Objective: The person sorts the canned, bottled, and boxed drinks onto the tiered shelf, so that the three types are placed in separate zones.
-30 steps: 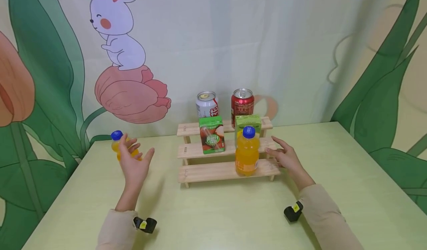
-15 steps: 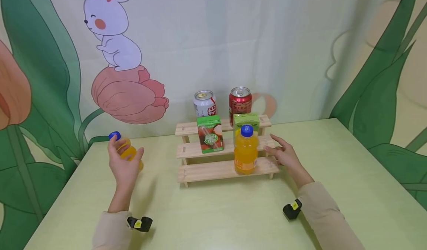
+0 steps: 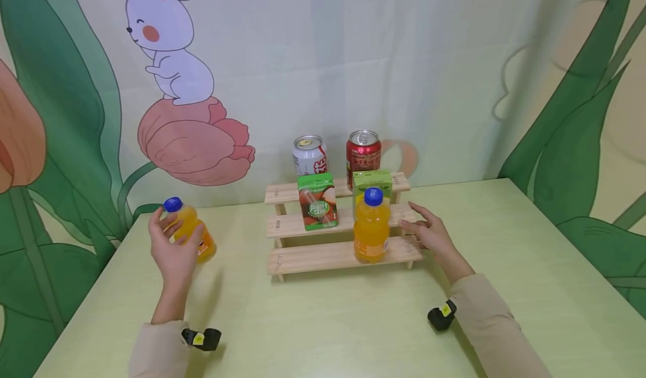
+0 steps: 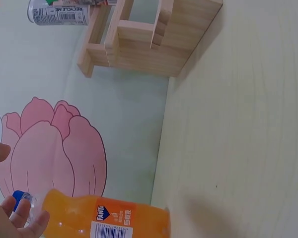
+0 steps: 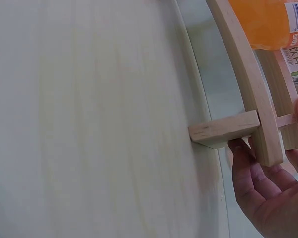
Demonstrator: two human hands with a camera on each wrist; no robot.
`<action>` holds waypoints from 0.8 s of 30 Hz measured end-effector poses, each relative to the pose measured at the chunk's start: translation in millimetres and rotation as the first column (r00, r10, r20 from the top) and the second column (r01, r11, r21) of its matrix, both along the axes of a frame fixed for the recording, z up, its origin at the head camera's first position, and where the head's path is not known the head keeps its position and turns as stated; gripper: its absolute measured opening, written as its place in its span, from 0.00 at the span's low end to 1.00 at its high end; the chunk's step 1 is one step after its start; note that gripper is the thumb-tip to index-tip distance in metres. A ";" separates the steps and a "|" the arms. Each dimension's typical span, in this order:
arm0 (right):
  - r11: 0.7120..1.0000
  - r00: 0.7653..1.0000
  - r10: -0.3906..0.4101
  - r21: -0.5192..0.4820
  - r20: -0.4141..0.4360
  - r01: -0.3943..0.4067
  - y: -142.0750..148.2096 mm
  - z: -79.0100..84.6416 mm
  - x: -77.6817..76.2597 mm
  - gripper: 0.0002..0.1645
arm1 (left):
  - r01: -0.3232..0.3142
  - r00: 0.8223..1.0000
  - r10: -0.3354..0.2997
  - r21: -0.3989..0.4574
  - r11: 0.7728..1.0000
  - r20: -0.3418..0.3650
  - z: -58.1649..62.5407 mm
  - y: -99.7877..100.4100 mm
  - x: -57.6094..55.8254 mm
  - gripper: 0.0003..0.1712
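Observation:
A Fanta bottle point(image 3: 206, 242) of orange drink with a blue cap stands upright on the table at left. My left hand point(image 3: 173, 253) is beside it, thumb and fingers spread apart. In the left wrist view, its fingertips point(image 4: 21, 210) are near the bottle's neck; contact cannot be told. My right hand point(image 3: 433, 236) holds the right end of the three-tier wooden rack point(image 3: 313, 259), fingers curled at the lower board in the right wrist view. Another orange drink bottle point(image 3: 372, 232) stands on the bottom tier, towards the right.
On the middle tier are a green-and-red juice carton point(image 3: 318, 203) and a light green carton point(image 3: 372, 179), partly hidden by the bottle. A white can point(image 3: 309, 156) and a red can point(image 3: 363, 156) stand on top. A printed curtain point(image 3: 282, 58) hangs behind the table point(image 3: 323, 327).
My left hand has shifted left and slightly down beside the left bottle, uncovering more of it. The right hand has kept its place on the rack.

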State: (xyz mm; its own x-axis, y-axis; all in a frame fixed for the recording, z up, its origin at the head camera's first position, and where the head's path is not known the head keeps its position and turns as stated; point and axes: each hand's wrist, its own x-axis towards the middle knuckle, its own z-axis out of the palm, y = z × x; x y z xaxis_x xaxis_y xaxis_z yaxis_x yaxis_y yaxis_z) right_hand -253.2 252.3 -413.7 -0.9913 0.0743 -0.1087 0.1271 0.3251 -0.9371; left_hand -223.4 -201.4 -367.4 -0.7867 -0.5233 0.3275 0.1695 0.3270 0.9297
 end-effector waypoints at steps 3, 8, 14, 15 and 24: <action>1.000 1.000 -0.001 0.000 -0.002 0.001 0.2 -0.4 0.0 0.41 | -0.012 1.000 0.012 -0.008 1.000 0.009 -2.8 -3.0 0.1 0.41; 1.000 1.000 -0.005 -0.005 0.005 0.005 0.2 0.3 1.3 0.41 | -0.036 0.998 0.037 -0.015 0.999 0.045 -5.7 -7.7 -0.5 0.40; 1.000 1.000 -0.010 -0.003 0.016 0.010 0.2 0.0 1.3 0.41 | -0.060 0.992 0.063 -0.030 0.998 0.108 -7.8 -12.0 -2.9 0.38; 1.000 1.000 -0.010 -0.002 0.015 0.010 0.2 0.0 1.2 0.41 | -0.064 0.991 0.068 -0.037 0.997 0.119 -8.4 -12.8 -3.3 0.38; 1.000 1.000 -0.011 -0.021 0.004 0.011 -1.3 0.7 -0.3 0.40 | -0.058 0.981 0.071 -0.075 0.995 0.182 -14.4 -21.7 -6.6 0.37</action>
